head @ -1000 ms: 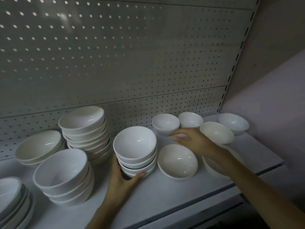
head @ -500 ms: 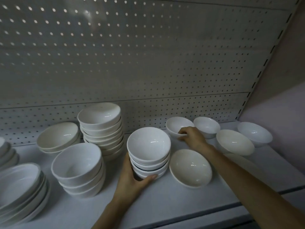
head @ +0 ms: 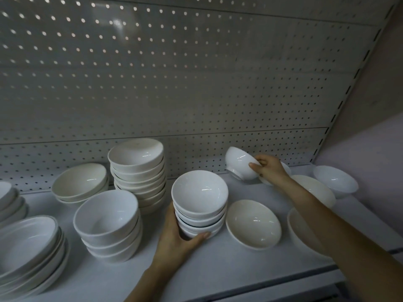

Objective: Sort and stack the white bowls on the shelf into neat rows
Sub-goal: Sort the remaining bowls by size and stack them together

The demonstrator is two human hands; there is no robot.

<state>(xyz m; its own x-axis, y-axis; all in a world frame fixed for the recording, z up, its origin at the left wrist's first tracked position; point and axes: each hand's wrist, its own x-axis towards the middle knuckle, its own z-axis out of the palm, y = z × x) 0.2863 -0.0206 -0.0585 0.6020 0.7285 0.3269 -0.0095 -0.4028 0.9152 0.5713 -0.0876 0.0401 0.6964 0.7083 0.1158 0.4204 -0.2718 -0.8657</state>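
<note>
My right hand point(head: 268, 168) grips a small white bowl point(head: 238, 162) by its rim, lifted off the shelf and tipped on its side near the pegboard. My left hand point(head: 178, 238) curls round the base of a short stack of small white bowls point(head: 199, 205) in the middle of the shelf point(head: 218, 271). A shallow cream bowl point(head: 253, 224) lies just right of that stack. Another small bowl sits half hidden behind my right hand.
A tall stack of cream bowls point(head: 138, 171) stands at the back, a stack of white bowls point(head: 108, 225) in front of it. Shallow bowls point(head: 79, 183) and plates point(head: 26, 247) fill the left. Loose bowls point(head: 335, 180) lie at the right, near the wall. A pegboard point(head: 196, 83) backs the shelf.
My right hand has taken hold of the small bowl at the back and lifted it off the shelf, tilting it. The left hand stays on the stack.
</note>
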